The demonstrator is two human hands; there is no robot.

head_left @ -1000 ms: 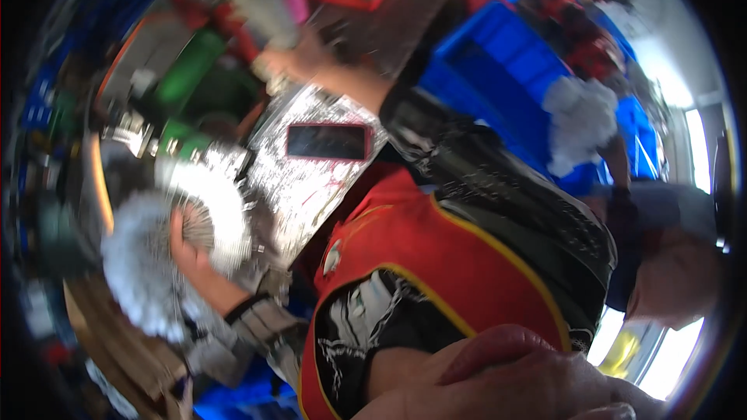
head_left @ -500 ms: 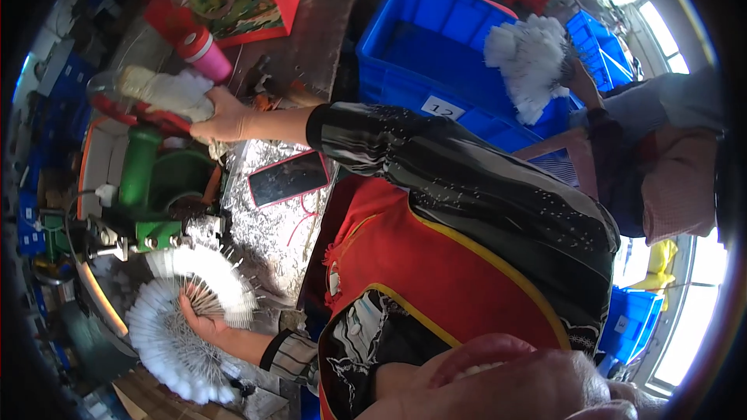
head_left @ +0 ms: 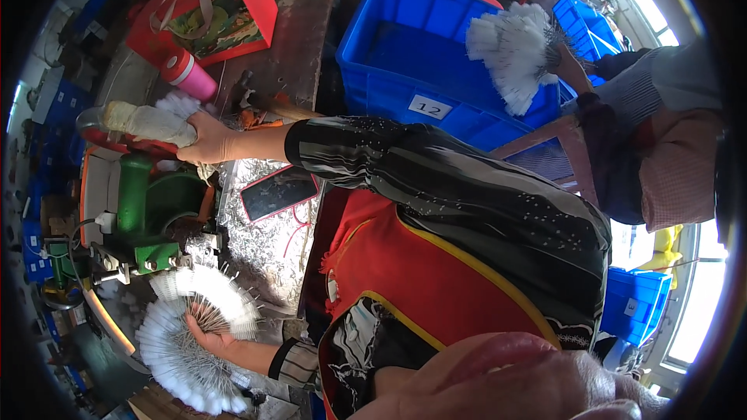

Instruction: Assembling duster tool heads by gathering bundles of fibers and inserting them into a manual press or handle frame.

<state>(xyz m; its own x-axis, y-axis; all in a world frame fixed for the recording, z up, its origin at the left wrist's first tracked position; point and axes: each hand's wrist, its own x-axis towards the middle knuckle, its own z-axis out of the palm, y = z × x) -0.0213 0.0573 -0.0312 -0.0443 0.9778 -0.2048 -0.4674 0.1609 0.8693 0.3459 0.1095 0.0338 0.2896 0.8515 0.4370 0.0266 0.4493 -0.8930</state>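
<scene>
My right hand [head_left: 206, 140] reaches out to the left and grips one end of a whitish wrapped bundle [head_left: 144, 120], which lies over the top of a green machine [head_left: 148, 210]. White tufts stick out beside the fingers. Lower down, my left hand [head_left: 208, 333] holds a spread fan of thin sticks with white tips [head_left: 183, 342] just below the machine. My red apron and black patterned sleeve fill the middle of the view.
A phone in a red case [head_left: 276, 193] lies on the littered metal-grey bench [head_left: 264, 257]. A pink tumbler [head_left: 187, 76] and a red gift bag [head_left: 210, 15] stand farther off. Another person's hand holds a white stick fan [head_left: 513, 47] over blue crates [head_left: 405, 62].
The view has swung and steadied, so the bench and crates shifted in the picture. My right hand stays at the white bundle; my left hand keeps the stick fan.
</scene>
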